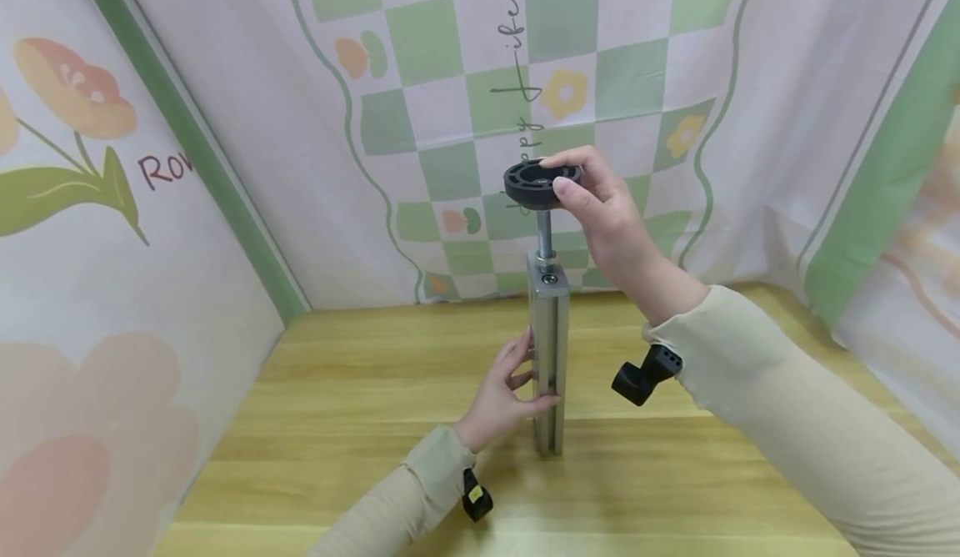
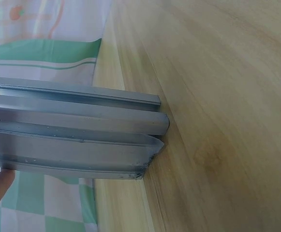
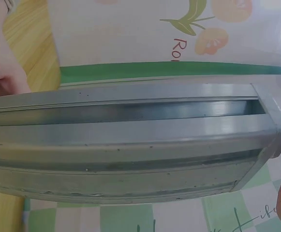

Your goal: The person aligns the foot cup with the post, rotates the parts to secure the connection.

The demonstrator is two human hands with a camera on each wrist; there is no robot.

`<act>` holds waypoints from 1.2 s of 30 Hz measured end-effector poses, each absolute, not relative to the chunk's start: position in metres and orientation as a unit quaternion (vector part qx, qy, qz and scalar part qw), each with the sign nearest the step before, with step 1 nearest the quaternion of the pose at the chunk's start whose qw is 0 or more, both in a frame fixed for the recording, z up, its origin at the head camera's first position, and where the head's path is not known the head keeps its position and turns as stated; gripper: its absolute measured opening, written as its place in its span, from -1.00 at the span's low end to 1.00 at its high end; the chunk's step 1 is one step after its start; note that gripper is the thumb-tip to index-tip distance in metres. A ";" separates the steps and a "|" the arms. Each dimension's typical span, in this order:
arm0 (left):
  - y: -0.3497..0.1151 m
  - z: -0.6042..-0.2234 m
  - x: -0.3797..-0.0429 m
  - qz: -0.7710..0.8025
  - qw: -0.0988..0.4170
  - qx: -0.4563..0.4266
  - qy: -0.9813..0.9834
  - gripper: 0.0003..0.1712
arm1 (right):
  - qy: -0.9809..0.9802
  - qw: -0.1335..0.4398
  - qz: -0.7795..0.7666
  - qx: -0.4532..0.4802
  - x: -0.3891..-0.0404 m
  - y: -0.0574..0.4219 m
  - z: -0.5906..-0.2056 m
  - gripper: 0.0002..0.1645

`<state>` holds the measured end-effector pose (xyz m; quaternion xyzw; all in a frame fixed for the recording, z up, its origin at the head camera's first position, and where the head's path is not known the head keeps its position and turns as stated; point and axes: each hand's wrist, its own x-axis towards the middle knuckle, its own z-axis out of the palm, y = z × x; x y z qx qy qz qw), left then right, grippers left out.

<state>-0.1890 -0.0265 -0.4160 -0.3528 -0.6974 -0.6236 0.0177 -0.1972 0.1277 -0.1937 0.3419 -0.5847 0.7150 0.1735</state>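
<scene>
An aluminium profile [image 1: 550, 348] with lengthwise slots stands upright on the wooden table. A bolted end plate [image 1: 556, 286] caps its top, and from it rises a threaded rod [image 1: 544, 230] with a nut. On the rod sits a round black levelling foot [image 1: 532, 198], its ribbed hollow side up. My right hand [image 1: 611, 223] pinches the foot's rim between thumb and fingers. Lower down, my left hand [image 1: 498, 398] grips the profile, thumb across the near face and fingers along the left side. In the left wrist view the profile's lower end [image 2: 150, 130] meets the tabletop.
The wooden tabletop [image 1: 360, 398] spreads around the profile. Behind it hangs a checked fabric curtain [image 1: 427, 107], with patterned fabric walls at left [image 1: 97, 290] and right [image 1: 907, 207]. Each sleeve carries a black wrist mount, one at the right cuff [image 1: 645, 373], another at the left cuff [image 1: 476, 499].
</scene>
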 end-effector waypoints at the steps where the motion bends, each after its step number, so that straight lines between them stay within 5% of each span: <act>1: -0.027 -0.416 -0.189 -0.624 0.017 -0.353 -0.697 0.15 | -0.592 0.179 0.712 0.333 -0.195 0.128 -0.193 -0.73; 11: -0.027 -0.415 -0.189 -0.627 0.020 -0.348 -0.697 0.17 | -0.655 0.206 0.681 0.256 -0.182 0.124 -0.185 -0.74; 24: -0.025 -0.418 -0.189 -0.629 0.018 -0.349 -0.694 0.18 | -0.699 0.375 0.570 0.215 -0.180 0.112 -0.187 -0.59; 32: -0.025 -0.418 -0.189 -0.629 0.017 -0.348 -0.695 0.16 | -0.711 0.357 0.566 0.214 -0.181 0.115 -0.185 -0.57; 36: -0.025 -0.417 -0.189 -0.628 0.021 -0.352 -0.693 0.16 | -0.672 0.303 0.629 0.247 -0.186 0.121 -0.184 -0.75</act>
